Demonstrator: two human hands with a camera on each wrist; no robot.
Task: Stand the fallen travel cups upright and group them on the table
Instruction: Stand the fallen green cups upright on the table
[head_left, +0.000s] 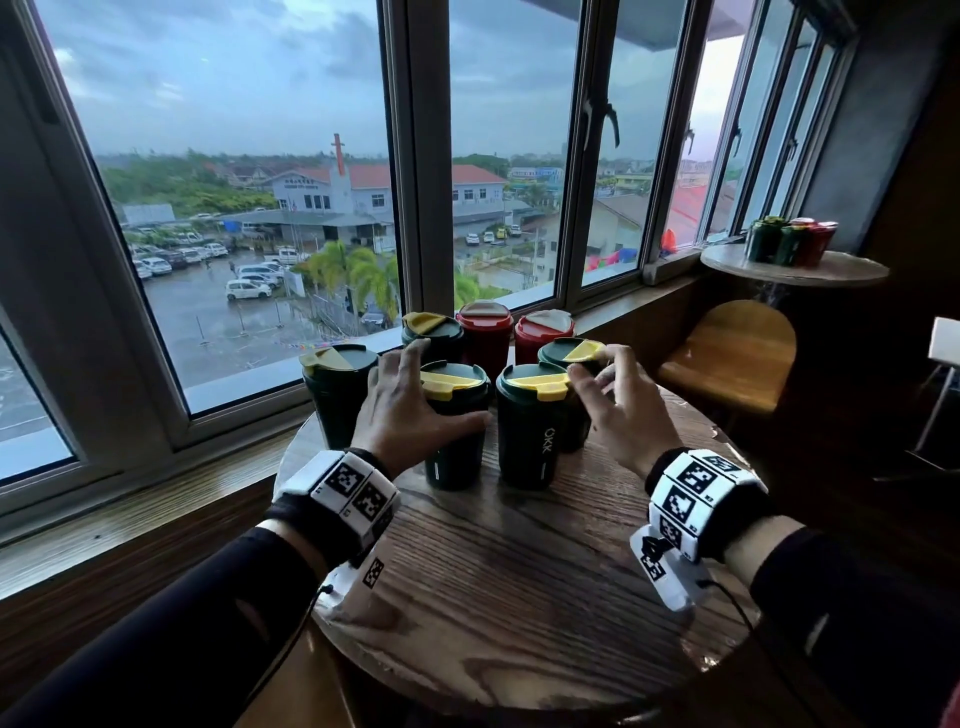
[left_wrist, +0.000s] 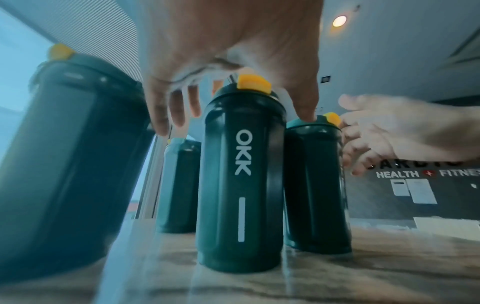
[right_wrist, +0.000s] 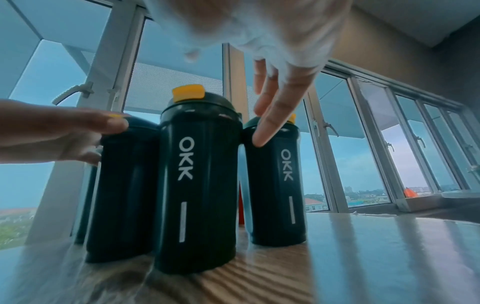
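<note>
On the round wooden table (head_left: 519, 597) by the window, seven travel cups stand upright, none lying down that I can see. Far left: one dark green cup (head_left: 337, 395) stands a little apart from the rest — by my reading the last one out of the group, so gathering is not quite finished.

My left hand (head_left: 410, 410) reaches over the front-left green cup (head_left: 454, 431). Fingers are spread wide and fairly straight; the thumb lies against the cup's side just under the lid. The left wrist view shows the fingers hanging down around the cup's top without closing on it. I judge this a steadying or nudging contact, not a grip.

Centre: the front green cup marked OKK (head_left: 535, 426) stands just beside its left neighbour, apparently touching it. Behind them a third green cup (head_left: 434, 332) and two red cups (head_left: 485, 332) form the back row near the sill.

My right hand (head_left: 618, 415) is also open, fingers extended. The fingertips (right_wrist: 262, 135) rest on the upper wall of the right-hand green cup (head_left: 571, 364), which sits close behind the OKK cup — placed, I judge, to press it inward. Neither hand holds anything.
</note>
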